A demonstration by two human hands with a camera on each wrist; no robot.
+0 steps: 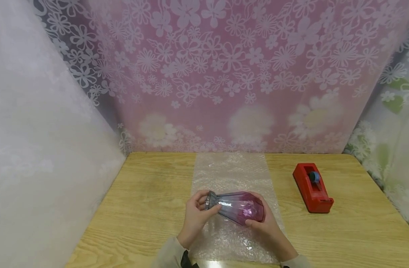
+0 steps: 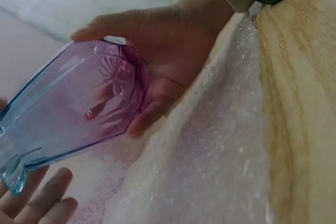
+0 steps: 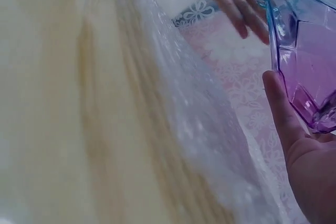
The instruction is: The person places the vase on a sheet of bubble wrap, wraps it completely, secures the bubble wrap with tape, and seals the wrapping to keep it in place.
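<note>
A faceted glass vase [image 1: 236,206], blue-grey at its flared neck and pink-purple at its base, is held on its side between both hands. My left hand [image 1: 197,214] grips the neck end, its thumb along the glass. My right hand [image 1: 266,223] holds the wide base, fingers behind and thumb in front. In the left wrist view the vase [image 2: 79,103] shows the right palm against its purple bottom. The right wrist view has the vase [image 3: 307,51] at its right edge. Under the hands a sheet of bubble wrap [image 1: 232,171] lies flat on the wooden table.
To the right on the table [image 1: 151,193] stands a red tape dispenser [image 1: 313,190] with a small blue-cored roll. A pink floral curtain [image 1: 204,74] hangs behind the table's back edge, with pale cloth [image 1: 50,130] along the left side.
</note>
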